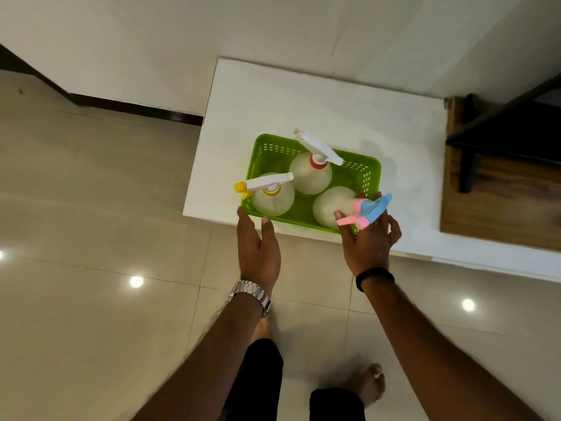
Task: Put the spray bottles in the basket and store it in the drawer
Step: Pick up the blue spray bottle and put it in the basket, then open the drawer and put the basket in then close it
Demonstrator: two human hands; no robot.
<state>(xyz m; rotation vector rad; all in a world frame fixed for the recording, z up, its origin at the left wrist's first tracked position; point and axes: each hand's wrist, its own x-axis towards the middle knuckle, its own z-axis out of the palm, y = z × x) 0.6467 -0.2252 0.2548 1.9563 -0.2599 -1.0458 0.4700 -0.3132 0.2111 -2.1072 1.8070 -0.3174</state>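
Note:
A green perforated basket stands near the front edge of a white table top. Three translucent spray bottles stand in it: one with a red collar at the back, one with a yellow nozzle front left, and one with a pink and blue head front right. My left hand is at the basket's near left corner, fingers apart, fingertips at the rim. My right hand is at the near right corner under the pink and blue head, fingers spread around it. No drawer is visible.
A wooden surface with a dark metal frame on it adjoins the table on the right. Glossy beige floor tiles lie to the left and below, where my bare feet show. A white wall rises behind.

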